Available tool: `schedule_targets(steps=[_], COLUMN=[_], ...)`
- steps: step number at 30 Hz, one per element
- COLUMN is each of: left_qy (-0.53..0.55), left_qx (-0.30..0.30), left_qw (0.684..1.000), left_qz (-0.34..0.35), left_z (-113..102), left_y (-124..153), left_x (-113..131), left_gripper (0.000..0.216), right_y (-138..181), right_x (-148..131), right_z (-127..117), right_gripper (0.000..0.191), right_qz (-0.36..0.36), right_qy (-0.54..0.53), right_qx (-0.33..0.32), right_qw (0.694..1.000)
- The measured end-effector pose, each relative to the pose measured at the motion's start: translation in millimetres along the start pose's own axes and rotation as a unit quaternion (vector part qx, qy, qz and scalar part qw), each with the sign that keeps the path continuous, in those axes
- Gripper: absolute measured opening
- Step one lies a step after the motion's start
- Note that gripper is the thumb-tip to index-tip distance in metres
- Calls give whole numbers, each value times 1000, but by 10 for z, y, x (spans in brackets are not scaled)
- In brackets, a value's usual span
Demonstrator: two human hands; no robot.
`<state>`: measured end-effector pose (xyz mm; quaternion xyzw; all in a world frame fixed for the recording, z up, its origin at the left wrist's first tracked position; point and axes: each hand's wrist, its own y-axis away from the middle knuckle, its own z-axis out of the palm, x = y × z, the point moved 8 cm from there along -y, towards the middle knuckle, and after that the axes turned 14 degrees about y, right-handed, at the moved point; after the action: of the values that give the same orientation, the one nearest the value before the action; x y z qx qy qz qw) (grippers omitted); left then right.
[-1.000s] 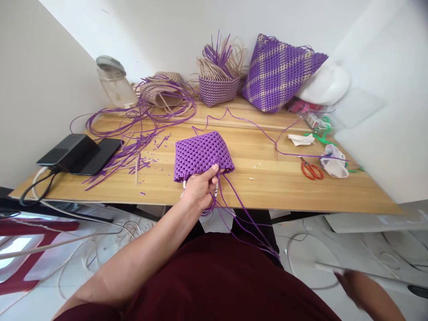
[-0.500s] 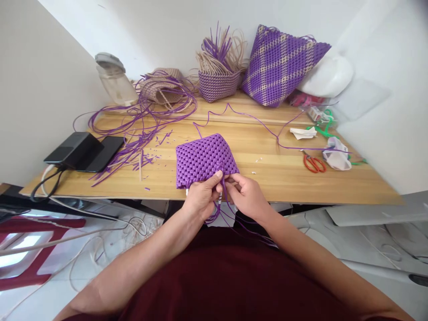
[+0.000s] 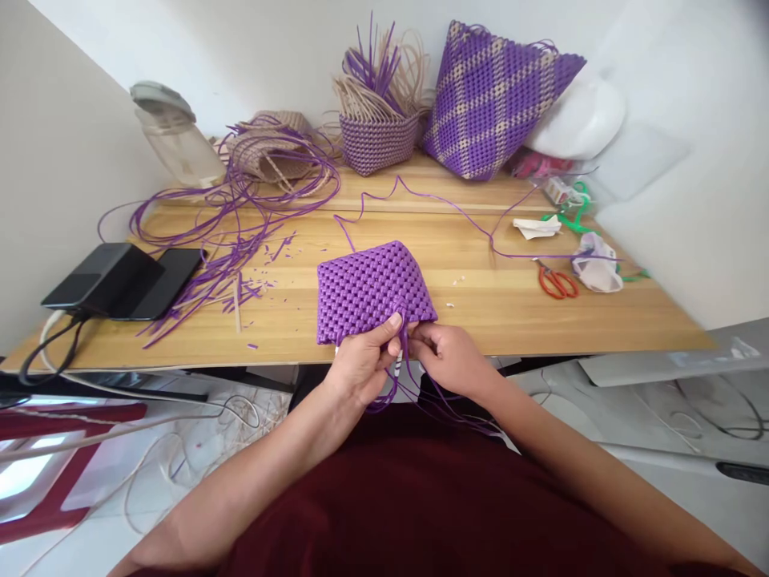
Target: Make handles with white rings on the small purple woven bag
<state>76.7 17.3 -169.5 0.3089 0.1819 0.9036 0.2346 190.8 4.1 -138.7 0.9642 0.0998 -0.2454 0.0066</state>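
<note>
A small purple woven basket (image 3: 372, 284) lies tilted at the table's front edge, its near rim toward me. My left hand (image 3: 364, 361) grips that rim, thumb on top by a corner of the weave. Close beside it, my right hand (image 3: 450, 357) has its fingers bent at the same rim, pinched at the purple strands; the fingertips are partly hidden under the basket. Loose purple strips (image 3: 393, 390) hang below the hands toward my lap. A short black-and-white striped piece (image 3: 397, 365) shows between the hands.
Purple strips and clippings (image 3: 246, 240) cover the table's left side, near a black phone (image 3: 165, 280) and a black device (image 3: 90, 276). Orange-handled scissors (image 3: 557, 282) lie to the right. A large purple-and-beige basket (image 3: 496, 104) and a half-woven basket (image 3: 378, 144) stand behind.
The camera view has shifted slightly, so the background sits further left and higher. Both hands stay at the basket's rim; my right fingers have moved a little lower under it.
</note>
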Motion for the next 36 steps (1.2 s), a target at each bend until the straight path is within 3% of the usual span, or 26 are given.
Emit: schedule_targets(steps=[4, 7, 10, 14, 17, 24, 27, 32, 36], left_qy=[-32, -37, -36, -48, -56, -89, -93, -108, -127], left_qx=[-23, -11, 0, -5, -4, 19, 40, 33, 11], left_qw=[999, 999, 999, 998, 998, 996, 995, 992, 991], left_qz=[5, -2, -19, -35, -32, -10, 12, 49, 32], left_z=[29, 32, 25, 16, 3, -31, -36, -21, -41], left_y=[33, 60, 71, 74, 78, 67, 65, 52, 31], left_x=[97, 138, 116, 60, 54, 59, 59, 80, 52], left_gripper=[27, 26, 29, 40, 41, 21, 20, 24, 29], right_y=[87, 137, 117, 60, 43, 129, 160, 183, 175], right_x=[-65, -86, -86, -99, -78, 57, 87, 127, 189], right_z=[-154, -211, -87, 167, 180, 7, -72, -89, 156], right_gripper=[20, 28, 27, 26, 25, 30, 28, 29, 29], right_qz=[4, 18, 36, 86, 97, 84, 76, 72, 124], right_qy=[-43, -126, -280, -458, -446, -260, -192, -171, -313], right_qx=[61, 96, 57, -26, -18, 26, 57, 86, 15], right_qw=[997, 987, 958, 884, 890, 962, 977, 979, 942])
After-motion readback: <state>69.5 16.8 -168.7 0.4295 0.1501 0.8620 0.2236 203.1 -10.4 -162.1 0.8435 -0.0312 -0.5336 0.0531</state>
